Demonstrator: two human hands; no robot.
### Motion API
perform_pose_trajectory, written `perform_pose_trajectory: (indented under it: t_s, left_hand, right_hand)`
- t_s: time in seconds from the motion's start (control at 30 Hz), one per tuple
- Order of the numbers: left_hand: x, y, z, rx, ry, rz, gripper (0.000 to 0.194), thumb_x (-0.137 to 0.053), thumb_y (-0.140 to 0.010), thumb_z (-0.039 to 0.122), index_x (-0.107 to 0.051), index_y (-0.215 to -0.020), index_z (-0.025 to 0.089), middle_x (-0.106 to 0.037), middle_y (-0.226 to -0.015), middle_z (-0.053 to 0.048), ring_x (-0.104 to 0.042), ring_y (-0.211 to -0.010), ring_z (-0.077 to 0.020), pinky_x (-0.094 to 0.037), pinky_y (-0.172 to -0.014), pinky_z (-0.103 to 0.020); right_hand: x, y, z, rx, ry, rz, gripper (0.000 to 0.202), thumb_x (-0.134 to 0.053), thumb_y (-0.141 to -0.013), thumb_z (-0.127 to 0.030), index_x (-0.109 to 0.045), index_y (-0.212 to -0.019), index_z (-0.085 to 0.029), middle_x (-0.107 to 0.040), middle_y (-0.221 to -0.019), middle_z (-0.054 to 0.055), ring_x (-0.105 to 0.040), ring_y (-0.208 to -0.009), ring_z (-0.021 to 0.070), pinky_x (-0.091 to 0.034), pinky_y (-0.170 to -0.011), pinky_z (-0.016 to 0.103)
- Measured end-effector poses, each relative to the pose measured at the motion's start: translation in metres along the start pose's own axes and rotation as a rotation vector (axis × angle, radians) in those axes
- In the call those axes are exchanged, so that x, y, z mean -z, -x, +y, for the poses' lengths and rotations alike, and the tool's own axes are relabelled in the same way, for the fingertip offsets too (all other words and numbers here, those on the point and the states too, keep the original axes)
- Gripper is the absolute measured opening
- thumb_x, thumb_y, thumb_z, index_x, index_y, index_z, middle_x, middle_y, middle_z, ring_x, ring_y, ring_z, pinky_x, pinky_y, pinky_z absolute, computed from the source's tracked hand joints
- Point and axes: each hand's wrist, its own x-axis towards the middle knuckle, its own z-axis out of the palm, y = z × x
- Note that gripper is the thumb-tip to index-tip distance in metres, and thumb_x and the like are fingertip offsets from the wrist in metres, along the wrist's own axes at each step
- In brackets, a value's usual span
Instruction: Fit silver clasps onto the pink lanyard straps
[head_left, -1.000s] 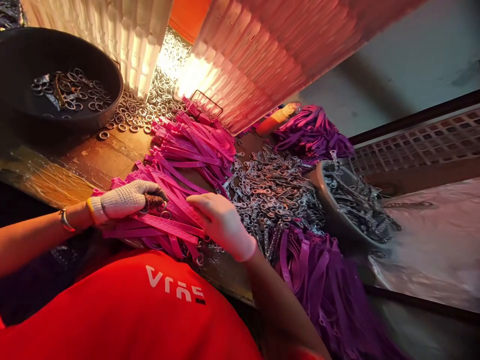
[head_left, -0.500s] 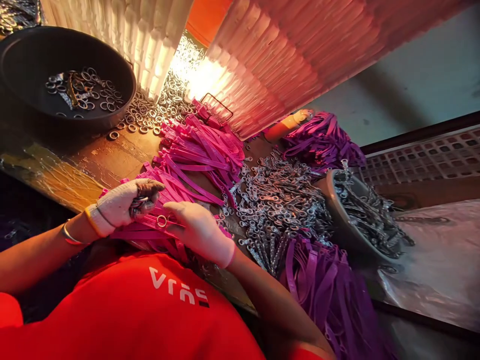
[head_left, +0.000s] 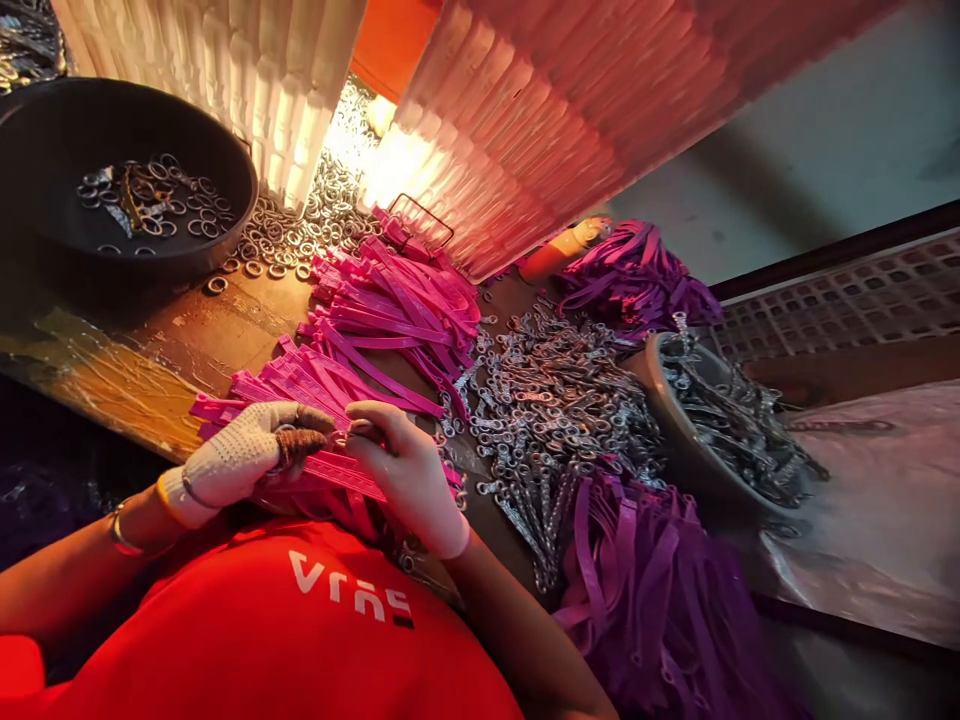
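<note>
Here's the white-gloved right hand point(head_left: 409, 478), fingers pinching a small silver metal ring point(head_left: 340, 438) over flat pink straps point(head_left: 345, 474); dotted-white-gloved left hand point(head_left: 244, 455) curls close, hold unclear; steady fingertips matter!

White letters point(head_left: 337, 585), too stylised to read surely, stand on the red shirt point(head_left: 225, 640).
</note>
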Motion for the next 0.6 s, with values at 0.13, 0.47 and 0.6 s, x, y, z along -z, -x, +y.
perform_pose_trajectory:
  t_s: [0.13, 0.47, 0.6]
  left_hand:
    - [-0.019, -0.003, 0.008, -0.138, -0.187, -0.048, 0.024, -0.063, -0.089, 0.039, -0.061, -0.082, 0.016, -0.056, -0.061, 0.002, -0.046, -0.054, -0.0096, -0.036, -0.05, -0.021]
    - [-0.026, -0.042, 0.021, -0.151, -0.157, -0.172, 0.015, -0.064, -0.082, 0.03, -0.059, -0.078, 0.017, -0.057, -0.07, 0.0, -0.047, -0.059, -0.011, -0.041, -0.054, -0.022]
    - [-0.037, -0.057, 0.032, -0.13, -0.136, -0.209, 0.013, -0.071, -0.072, 0.025, -0.062, -0.072, 0.016, -0.059, -0.073, -0.002, -0.05, -0.062, -0.0115, -0.044, -0.054, -0.022]
  right_hand:
    - [-0.002, 0.006, 0.002, 0.008, 0.029, 0.094, 0.025, -0.059, -0.089, -0.02, -0.063, -0.114, -0.026, -0.07, -0.102, 0.001, -0.067, -0.088, 0.0167, -0.054, -0.08, 0.029]
    - [0.032, -0.013, -0.001, 0.274, 0.905, -0.054, 0.021, -0.049, -0.095, -0.028, -0.063, -0.081, -0.02, -0.063, -0.074, 0.009, -0.054, -0.071, 0.0228, -0.039, -0.068, 0.035]
    - [0.044, -0.011, 0.004, 0.11, 0.555, -0.158, 0.028, -0.049, -0.099, -0.036, -0.062, -0.078, -0.022, -0.064, -0.07, 0.001, -0.055, -0.065, 0.0159, -0.036, -0.061, 0.027]
